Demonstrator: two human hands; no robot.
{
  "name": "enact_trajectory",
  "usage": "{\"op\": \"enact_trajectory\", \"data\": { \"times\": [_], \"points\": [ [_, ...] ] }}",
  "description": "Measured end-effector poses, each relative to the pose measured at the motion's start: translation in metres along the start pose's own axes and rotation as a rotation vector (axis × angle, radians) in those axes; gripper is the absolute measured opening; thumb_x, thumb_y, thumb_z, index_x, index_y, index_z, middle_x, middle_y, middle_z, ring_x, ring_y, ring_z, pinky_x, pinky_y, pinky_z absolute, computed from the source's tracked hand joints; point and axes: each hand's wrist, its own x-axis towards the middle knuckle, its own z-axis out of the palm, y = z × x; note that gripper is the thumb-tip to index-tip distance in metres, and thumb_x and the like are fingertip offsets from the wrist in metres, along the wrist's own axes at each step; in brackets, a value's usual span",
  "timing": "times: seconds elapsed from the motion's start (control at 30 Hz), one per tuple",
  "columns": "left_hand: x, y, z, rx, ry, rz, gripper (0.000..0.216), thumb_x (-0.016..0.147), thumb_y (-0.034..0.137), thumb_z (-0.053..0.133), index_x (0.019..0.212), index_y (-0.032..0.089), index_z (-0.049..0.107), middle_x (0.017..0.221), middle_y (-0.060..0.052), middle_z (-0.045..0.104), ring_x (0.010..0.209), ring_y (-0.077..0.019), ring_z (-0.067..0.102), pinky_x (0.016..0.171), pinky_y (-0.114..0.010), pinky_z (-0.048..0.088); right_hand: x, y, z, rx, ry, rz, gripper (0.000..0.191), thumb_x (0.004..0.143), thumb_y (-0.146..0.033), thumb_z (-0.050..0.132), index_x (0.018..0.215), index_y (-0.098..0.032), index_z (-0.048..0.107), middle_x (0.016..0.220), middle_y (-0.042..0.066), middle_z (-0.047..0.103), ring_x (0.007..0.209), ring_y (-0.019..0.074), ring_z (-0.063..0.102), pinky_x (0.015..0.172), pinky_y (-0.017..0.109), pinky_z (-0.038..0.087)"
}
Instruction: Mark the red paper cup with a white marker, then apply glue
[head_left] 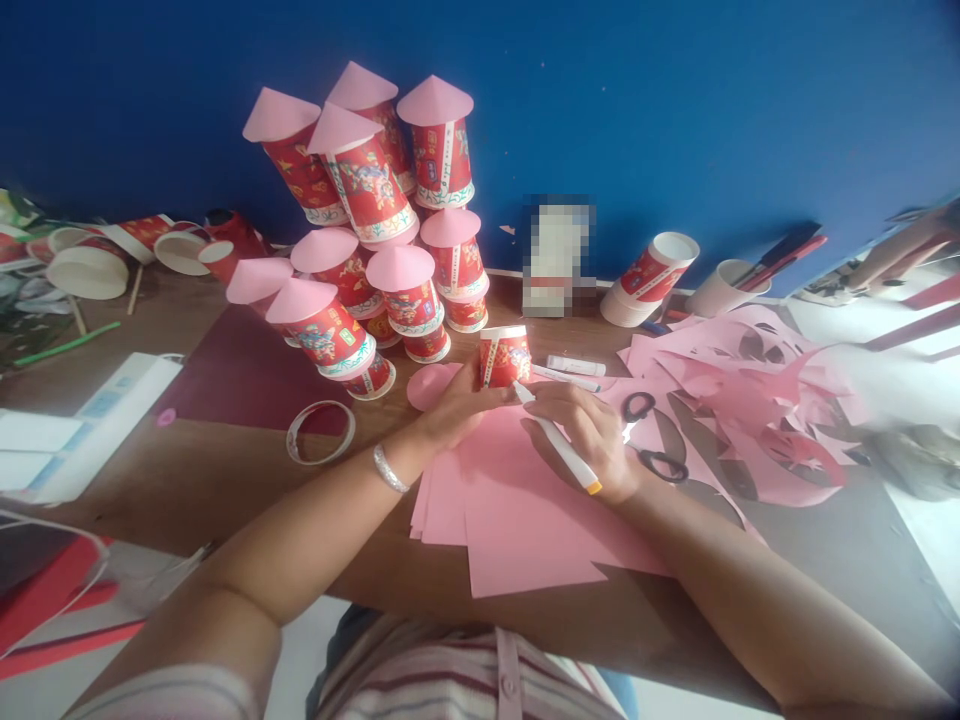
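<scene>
A red printed paper cup with a white rim on top sits in the grip of my left hand, over the pink sheets. Between the fingers of my right hand is a white marker with a yellow end, its tip close to the cup's lower edge. Part of the left fingers is hidden behind the cup. Just beyond the right hand lies another white pen. Black-handled scissors rest to its right. A pink paper cone is beside the left hand.
Several red cups with pink cone tops stand stacked at the back left. A tape roll lies left of my hands. Stacked cups, a pen cup and cut pink scraps are right. A blue wall rises behind.
</scene>
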Motion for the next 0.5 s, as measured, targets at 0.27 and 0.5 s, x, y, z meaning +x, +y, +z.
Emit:
{"op": "enact_trajectory", "data": {
  "times": [0.27,0.5],
  "points": [
    [0.002,-0.012,-0.006,0.054,0.058,-0.031,0.052,0.076,0.041,0.091,0.11,0.019,0.058,0.101,-0.003,0.066,0.097,-0.02,0.063,0.092,-0.038,0.049,0.002,0.001,-0.001,-0.029,0.006,0.001,0.021,0.095,-0.01,0.066,0.112,-0.021,0.062,0.088,0.003,0.072,0.077,0.0182,0.072,0.066,0.031,0.06],
    [0.0,-0.014,-0.007,0.167,0.084,-0.021,0.06,0.076,0.043,0.09,0.12,0.021,0.057,0.107,-0.005,0.065,0.1,-0.0211,0.063,0.089,-0.036,0.05,0.002,0.001,0.001,-0.078,0.012,-0.046,0.02,0.095,-0.009,0.065,0.111,-0.021,0.06,0.081,0.001,0.068,0.067,0.0154,0.064,0.059,0.028,0.054]
  ]
}}
